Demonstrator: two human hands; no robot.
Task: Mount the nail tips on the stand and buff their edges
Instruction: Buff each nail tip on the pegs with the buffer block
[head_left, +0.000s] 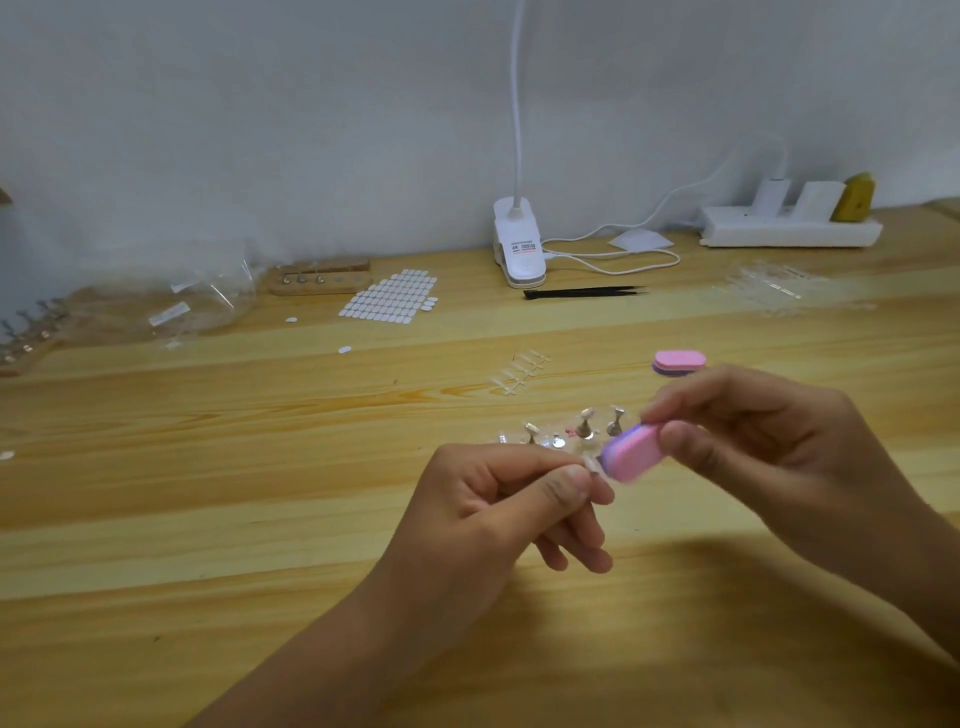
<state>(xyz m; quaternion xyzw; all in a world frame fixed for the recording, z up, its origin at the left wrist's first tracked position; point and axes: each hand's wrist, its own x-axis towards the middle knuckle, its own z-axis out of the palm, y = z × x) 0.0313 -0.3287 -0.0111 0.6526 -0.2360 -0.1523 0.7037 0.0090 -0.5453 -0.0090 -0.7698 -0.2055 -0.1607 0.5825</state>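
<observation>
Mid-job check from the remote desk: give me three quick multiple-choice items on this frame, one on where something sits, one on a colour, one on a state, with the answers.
1. Where does the spare buffer block lie?
A. On the table beyond the right hand
B. Inside the plastic bag
C. On the power strip

2. What colour is the broad face of the buffer block in the right hand?
A. Green
B. Pink
C. Black

3. What is the left hand doing?
A. Resting flat and open on the table
B. Gripping the tweezers
C. Pinching a small clear nail tip against the held buffer

Answers:
1 A, it sits on the wooden table past the right hand.
2 B, the held buffer block shows a pink face over a purple layer.
3 C, the nail tip is between thumb and forefinger, touching the buffer's end.
</observation>
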